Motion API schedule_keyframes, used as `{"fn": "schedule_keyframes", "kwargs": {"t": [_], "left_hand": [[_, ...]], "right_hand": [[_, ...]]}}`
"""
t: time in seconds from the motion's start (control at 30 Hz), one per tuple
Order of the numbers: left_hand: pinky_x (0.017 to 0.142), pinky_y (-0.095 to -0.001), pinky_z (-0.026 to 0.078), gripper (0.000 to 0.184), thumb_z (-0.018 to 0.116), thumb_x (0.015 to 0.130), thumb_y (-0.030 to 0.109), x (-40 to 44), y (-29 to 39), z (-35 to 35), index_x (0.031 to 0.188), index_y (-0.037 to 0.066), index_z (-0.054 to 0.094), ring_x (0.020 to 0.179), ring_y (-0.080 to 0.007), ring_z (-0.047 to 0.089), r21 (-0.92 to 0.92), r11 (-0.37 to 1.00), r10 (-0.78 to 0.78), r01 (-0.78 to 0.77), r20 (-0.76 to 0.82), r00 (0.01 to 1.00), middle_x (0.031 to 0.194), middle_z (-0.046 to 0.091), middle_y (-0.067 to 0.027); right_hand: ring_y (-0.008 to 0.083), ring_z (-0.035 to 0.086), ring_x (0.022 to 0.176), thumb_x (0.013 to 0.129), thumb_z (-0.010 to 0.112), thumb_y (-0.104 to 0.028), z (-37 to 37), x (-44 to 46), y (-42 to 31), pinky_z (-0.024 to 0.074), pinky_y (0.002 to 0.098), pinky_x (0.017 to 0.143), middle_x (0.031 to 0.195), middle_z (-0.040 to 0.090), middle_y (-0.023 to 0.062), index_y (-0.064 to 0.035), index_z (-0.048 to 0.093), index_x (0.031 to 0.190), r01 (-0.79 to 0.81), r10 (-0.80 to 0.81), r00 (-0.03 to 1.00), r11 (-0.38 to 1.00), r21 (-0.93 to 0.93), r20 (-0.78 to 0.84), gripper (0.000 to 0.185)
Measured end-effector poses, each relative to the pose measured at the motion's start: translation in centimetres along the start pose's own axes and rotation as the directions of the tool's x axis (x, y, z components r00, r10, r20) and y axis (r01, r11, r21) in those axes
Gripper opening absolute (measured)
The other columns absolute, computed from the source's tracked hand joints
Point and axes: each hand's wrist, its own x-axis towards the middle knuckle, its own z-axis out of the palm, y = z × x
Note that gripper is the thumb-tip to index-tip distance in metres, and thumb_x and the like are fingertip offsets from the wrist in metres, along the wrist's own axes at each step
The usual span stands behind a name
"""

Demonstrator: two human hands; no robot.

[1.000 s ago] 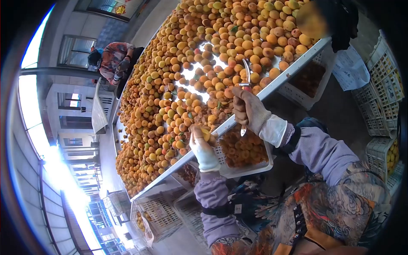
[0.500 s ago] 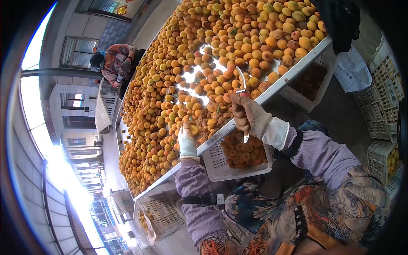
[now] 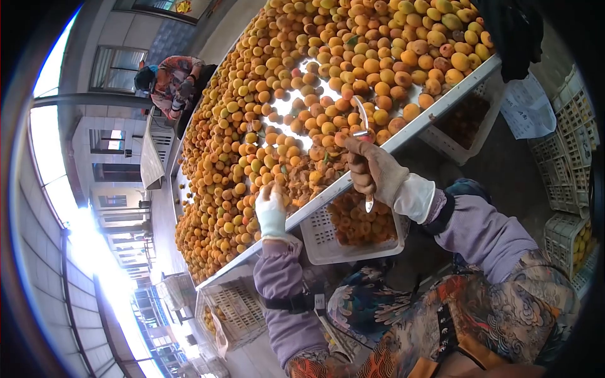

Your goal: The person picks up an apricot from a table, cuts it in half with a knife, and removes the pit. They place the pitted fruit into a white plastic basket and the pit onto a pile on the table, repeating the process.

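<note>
My right hand [image 3: 377,169], in a stained glove, is closed around a curved metal knife [image 3: 362,113]. Its slim blade points up over the fruit, and a silver end shows below the fist. At the table's near edge, my gloved left hand [image 3: 271,205] reaches into the apricots [image 3: 220,164]; its fingers are bent together and what lies under them is hidden. Just right of those fingers is a heap of torn, brownish apricot pieces [image 3: 309,179]. Below the edge, between my arms, a white basket [image 3: 324,252] holds orange apricot pieces [image 3: 359,220].
The table's metal rim [image 3: 435,114] runs diagonally in front of me. A second white bin [image 3: 450,148] stands under it to the right. Crates [image 3: 567,126] are stacked at far right, another crate [image 3: 236,309] at lower left. Across the table a person [image 3: 173,85] bends over.
My left hand has shifted slightly left, away from the yellow-orange apricot piece at its fingers. My right hand keeps its hold on the knife, and the view has moved a little.
</note>
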Motion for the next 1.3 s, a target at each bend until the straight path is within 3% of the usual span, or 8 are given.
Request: {"fn": "schedule_keyframes", "kwargs": {"t": [0.13,0.23,0.27,0.53,0.73,1.07,1.17,1.3], "left_hand": [[0.048,-0.0228,0.041,0.021,0.056,0.090,0.019,-4.4,2.6,-0.6,0.086,-0.001,0.058,0.061,-0.0130,0.055,-0.074,0.981,-0.156,0.181,0.259,0.953,0.075,0.057,-0.0050],[0.064,-0.0293,0.047,0.019,0.058,0.086,0.020,-6.5,0.7,-1.1,0.090,0.002,0.063,0.067,-0.0214,0.061,0.359,0.848,0.239,-0.389,0.396,0.887,0.073,0.062,-0.0120],[0.067,-0.0299,0.048,0.020,0.059,0.086,0.020,-7.3,2.8,-1.1,0.094,0.003,0.064,0.074,-0.0238,0.063,0.309,0.929,0.081,-0.203,0.365,0.927,0.082,0.065,-0.0140],[0.074,-0.0283,0.047,0.020,0.056,0.089,0.014,3.5,-3.4,-2.7,0.100,-0.001,0.061,0.080,-0.0184,0.060,0.040,0.999,-0.005,0.005,-0.007,1.000,0.090,0.065,-0.0119],[0.080,-0.0312,0.047,0.029,0.059,0.086,0.020,11.0,-8.9,-0.5,0.108,0.001,0.058,0.091,-0.0267,0.062,0.373,0.917,0.183,-0.143,-0.073,0.980,0.101,0.065,-0.0152],[0.084,-0.0342,0.047,0.040,0.061,0.082,0.029,14.1,-7.2,0.7,0.116,0.008,0.057,0.097,-0.0292,0.062,0.624,0.776,-0.072,0.089,-0.051,0.996,0.104,0.065,-0.0151],[0.088,-0.0376,0.046,0.051,0.065,0.076,0.040,14.8,-6.4,1.5,0.119,0.014,0.057,0.100,-0.0299,0.061,0.860,0.489,-0.179,0.144,-0.063,0.982,0.105,0.065,-0.0144],[0.086,-0.0349,0.047,0.050,0.066,0.076,0.034,14.6,-6.7,2.0,0.121,0.014,0.056,0.099,-0.0274,0.061,0.812,0.559,-0.142,0.168,-0.106,0.984,0.107,0.064,-0.0146]], "right_hand": [[0.0041,0.023,0.040,0.094,0.051,-0.036,-0.3,-0.7,-0.4,0.0167,0.0206,0.035,0.056,0.028,-0.0077,-0.0172,0.037,0.069,0.004,-0.004,1.000,1.000,-0.017,0.027,0.034],[0.0049,0.021,0.038,0.093,0.051,-0.040,-0.2,-1.4,-0.4,0.0144,0.0226,0.035,0.052,0.028,-0.0076,-0.0159,0.039,0.071,-0.031,0.030,1.000,0.997,-0.077,-0.006,0.035],[0.0049,0.021,0.038,0.093,0.051,-0.040,-0.2,-1.6,-0.5,0.0144,0.0226,0.035,0.052,0.028,-0.0076,-0.0159,0.039,0.071,-0.035,0.034,0.999,0.996,-0.077,-0.008,0.035],[0.0069,0.027,0.038,0.093,0.049,-0.036,1.3,-0.8,0.3,0.0213,0.0235,0.034,0.054,0.032,-0.0037,-0.0109,0.042,0.076,-0.235,0.218,0.972,0.937,-0.259,-0.091,0.031],[0.0069,0.029,0.038,0.092,0.048,-0.034,1.6,0.1,0.4,0.0228,0.0234,0.033,0.055,0.033,-0.0032,-0.0102,0.043,0.077,-0.295,0.269,0.954,0.921,-0.255,-0.131,0.029],[0.0080,0.031,0.040,0.091,0.051,-0.032,1.2,1.3,0.0,0.0243,0.0245,0.034,0.055,0.034,-0.0026,-0.0090,0.045,0.078,-0.307,0.286,0.951,0.922,-0.238,-0.120,0.027],[0.0079,0.031,0.040,0.092,0.051,-0.031,1.4,1.4,0.0,0.0236,0.0239,0.034,0.055,0.034,-0.0028,-0.0089,0.045,0.079,-0.318,0.293,0.946,0.923,-0.217,-0.139,0.026],[0.0035,0.035,0.039,0.090,0.059,-0.031,1.2,1.5,-0.1,0.0237,0.0192,0.031,0.056,0.042,-0.0047,-0.0109,0.049,0.077,-0.313,0.304,0.948,0.944,-0.103,-0.093,0.026]]}}
